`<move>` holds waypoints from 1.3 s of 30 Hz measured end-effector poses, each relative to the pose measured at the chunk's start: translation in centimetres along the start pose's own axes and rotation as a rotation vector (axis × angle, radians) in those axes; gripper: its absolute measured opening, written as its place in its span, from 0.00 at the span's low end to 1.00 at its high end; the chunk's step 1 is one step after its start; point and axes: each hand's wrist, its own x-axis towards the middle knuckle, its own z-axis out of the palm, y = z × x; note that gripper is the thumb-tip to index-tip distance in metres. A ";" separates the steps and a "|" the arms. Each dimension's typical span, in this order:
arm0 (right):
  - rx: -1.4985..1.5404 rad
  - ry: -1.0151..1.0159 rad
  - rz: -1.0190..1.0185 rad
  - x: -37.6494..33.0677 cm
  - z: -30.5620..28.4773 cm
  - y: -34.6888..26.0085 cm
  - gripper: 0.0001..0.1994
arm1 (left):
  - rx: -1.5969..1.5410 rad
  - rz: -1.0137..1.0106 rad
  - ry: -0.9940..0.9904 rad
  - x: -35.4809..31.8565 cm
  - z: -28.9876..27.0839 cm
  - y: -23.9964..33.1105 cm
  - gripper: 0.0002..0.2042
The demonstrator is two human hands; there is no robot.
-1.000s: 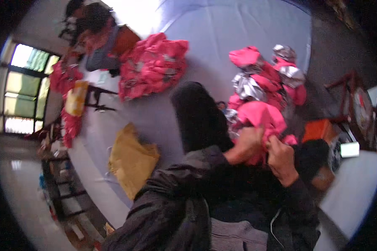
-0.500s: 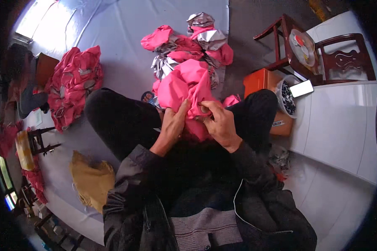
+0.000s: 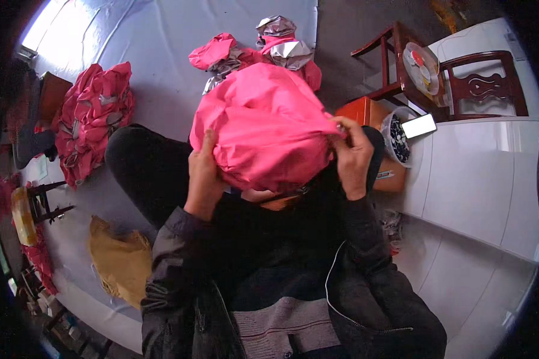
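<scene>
A large piece of pink fabric (image 3: 260, 125) is spread and puffed out above my lap, between both hands. My left hand (image 3: 205, 176) grips its left edge, thumb up on the cloth and the other fingers hidden beneath. At the right corner my right hand (image 3: 353, 157) pinches a gathered bit of the same fabric between thumb and fingers. Just beyond lies a heap of pink and silver cloth (image 3: 290, 55), partly covered by the held piece. My bent knees stand on either side.
To the left lie a pink fabric pile (image 3: 96, 119) and a tan cloth (image 3: 121, 257). On the right, an orange box (image 3: 365, 110), a clear tub of small dark pieces (image 3: 396, 140), a white phone-like slab (image 3: 419, 125) and a dark red wooden chair (image 3: 488, 84) stand near white panels (image 3: 467, 173).
My hands have moved apart, the left one leftward and the right one rightward. The pink fabric, bunched between them before, is now opened wide. The whole view has shifted slightly.
</scene>
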 end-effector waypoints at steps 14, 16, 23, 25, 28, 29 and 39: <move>0.456 0.320 0.001 2.6 -5.1 1.0 0.10 | -0.219 -0.087 -0.049 0.7 -1.8 -0.9 0.20; 0.211 0.317 -0.062 2.8 -5.1 1.2 0.11 | -0.165 -0.086 -0.032 0.6 -1.9 -1.0 0.19; -0.081 0.280 -0.048 2.1 -3.3 -0.8 0.12 | 0.697 0.715 0.071 -2.2 1.2 -0.2 0.20; -0.041 0.168 -0.058 1.7 -1.9 -1.7 0.12 | 0.840 0.841 -0.026 -3.2 3.1 -0.3 0.23; 0.047 0.065 -0.106 1.2 0.1 -2.8 0.12 | 1.130 1.111 -0.150 -2.8 5.2 -0.9 0.30; 0.049 0.067 -0.108 0.7 0.6 -3.4 0.12 | 1.270 1.248 -0.187 -2.3 5.3 -1.3 0.33; 0.255 -0.061 -0.099 -0.3 0.3 -5.4 0.15 | 1.254 0.683 -0.358 -0.4 1.9 -6.4 0.24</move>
